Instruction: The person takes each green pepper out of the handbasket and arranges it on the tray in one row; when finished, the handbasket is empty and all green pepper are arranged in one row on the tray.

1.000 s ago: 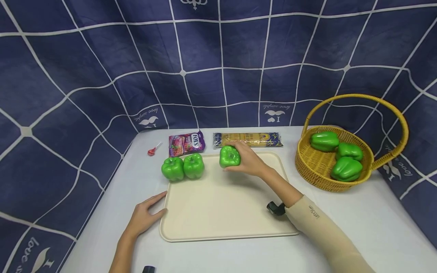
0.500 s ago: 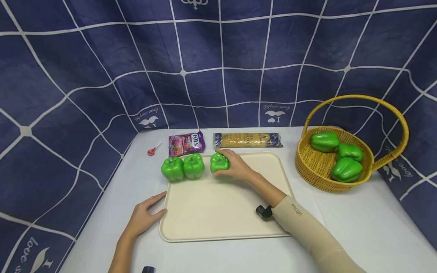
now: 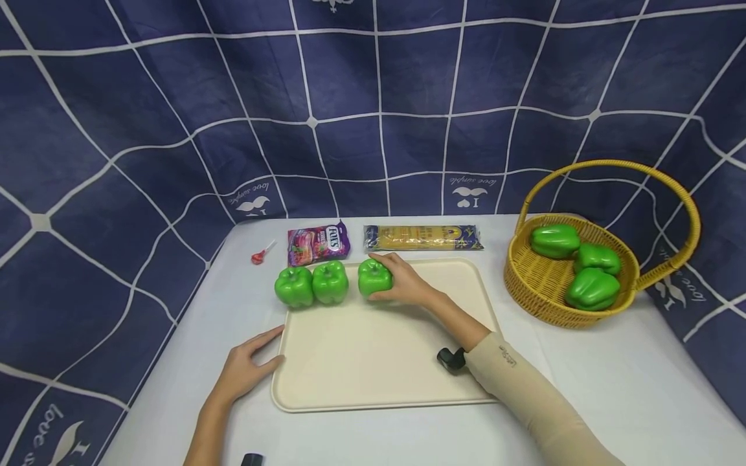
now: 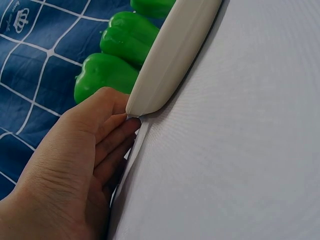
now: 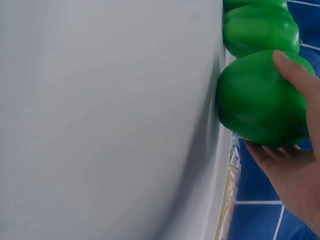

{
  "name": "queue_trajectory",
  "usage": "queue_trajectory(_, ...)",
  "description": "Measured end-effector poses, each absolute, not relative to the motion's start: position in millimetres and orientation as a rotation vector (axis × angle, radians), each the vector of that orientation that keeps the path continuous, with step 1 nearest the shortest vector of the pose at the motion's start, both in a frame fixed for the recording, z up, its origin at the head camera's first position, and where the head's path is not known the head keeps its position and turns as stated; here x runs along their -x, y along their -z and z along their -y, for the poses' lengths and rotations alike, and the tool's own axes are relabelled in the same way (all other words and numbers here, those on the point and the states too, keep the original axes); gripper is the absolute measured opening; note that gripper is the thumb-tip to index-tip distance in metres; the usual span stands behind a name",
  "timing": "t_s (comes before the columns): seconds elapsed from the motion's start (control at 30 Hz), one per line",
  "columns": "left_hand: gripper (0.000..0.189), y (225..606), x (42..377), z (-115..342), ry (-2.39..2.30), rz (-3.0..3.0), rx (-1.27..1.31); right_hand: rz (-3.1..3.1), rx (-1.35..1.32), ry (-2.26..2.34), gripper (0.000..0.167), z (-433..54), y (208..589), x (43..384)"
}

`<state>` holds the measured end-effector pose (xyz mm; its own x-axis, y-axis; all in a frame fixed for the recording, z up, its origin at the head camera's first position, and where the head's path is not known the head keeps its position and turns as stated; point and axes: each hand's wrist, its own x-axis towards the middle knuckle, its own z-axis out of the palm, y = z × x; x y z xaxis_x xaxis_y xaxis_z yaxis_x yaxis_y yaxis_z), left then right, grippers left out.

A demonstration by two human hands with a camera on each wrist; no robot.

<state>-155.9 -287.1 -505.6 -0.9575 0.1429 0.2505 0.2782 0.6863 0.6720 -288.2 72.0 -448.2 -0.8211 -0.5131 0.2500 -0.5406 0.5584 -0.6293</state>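
Observation:
My right hand (image 3: 405, 283) grips a green bell pepper (image 3: 373, 278) at the far side of a cream tray (image 3: 384, 349); thumb and fingers lie on either side of it. In the right wrist view the same bell pepper (image 5: 262, 100) sits against the tray's surface. To its left, a small gap away, two more bell peppers (image 3: 330, 283) stand side by side at the tray's far left corner. My left hand (image 3: 247, 369) rests at the tray's left edge, fingers spread and fairly straight. In the left wrist view its fingertips touch the tray's rim (image 4: 170, 55).
A yellow wicker basket (image 3: 542, 307) with a tall handle stands on the right, three bell peppers (image 3: 591, 289) inside. Behind the tray lie a purple candy bag (image 3: 318, 244) and a yellow-and-blue pasta packet (image 3: 422, 238). A red lollipop (image 3: 258, 257) lies at the far left.
My right hand has carried its bell pepper leftward and lowered it beside the other two, then stayed nearly still over the last half second. The left hand has not moved.

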Motion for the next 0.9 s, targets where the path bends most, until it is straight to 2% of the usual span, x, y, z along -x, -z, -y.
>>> queue_trajectory(0.9,0.055,503.1,154.1,286.0,1.135,2.743,0.322,2.731,-0.99,-1.167,0.098,-55.0,450.7,287.2)
